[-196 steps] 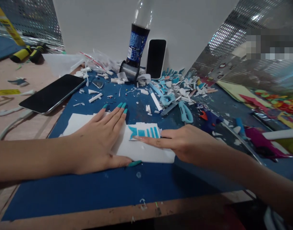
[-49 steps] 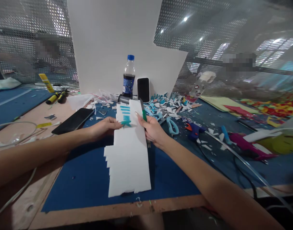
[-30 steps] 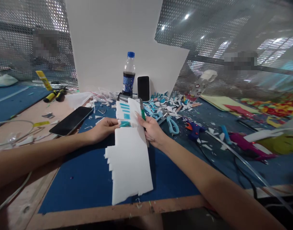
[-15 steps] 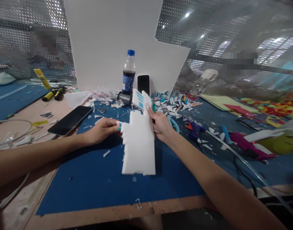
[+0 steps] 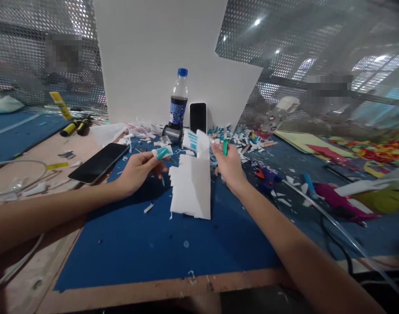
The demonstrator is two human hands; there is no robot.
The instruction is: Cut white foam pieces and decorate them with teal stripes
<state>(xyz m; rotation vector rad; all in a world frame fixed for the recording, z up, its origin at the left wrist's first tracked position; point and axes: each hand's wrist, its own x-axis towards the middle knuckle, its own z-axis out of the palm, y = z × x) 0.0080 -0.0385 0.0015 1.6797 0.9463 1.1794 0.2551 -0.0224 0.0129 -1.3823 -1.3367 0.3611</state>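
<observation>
My left hand [image 5: 136, 169] is closed on a small white foam piece [image 5: 161, 152] with a teal mark, pinched at the fingertips just left of the sheet. A white foam sheet [image 5: 192, 185] with a jagged left edge stands tilted on the blue mat [image 5: 147, 244]. Its top end carries blue stripes [image 5: 192, 140]. My right hand [image 5: 230, 167] is closed round a green-handled cutter [image 5: 224, 146], held upright beside the sheet's right edge. Whether that hand still touches the sheet is hidden.
A cola bottle [image 5: 178, 104] and an upright phone [image 5: 198, 117] stand against a white board [image 5: 160, 56]. Another phone [image 5: 98, 162] lies at left. Foam scraps [image 5: 248, 136], a blue glue gun [image 5: 266, 174] and cables [image 5: 330, 213] lie at right. Yellow-handled tools [image 5: 72, 127] lie far left.
A small teal-marked piece has come away from the sheet in my left hand. My right hand has shifted right and up with the cutter. The sheet now stands more steeply on the mat.
</observation>
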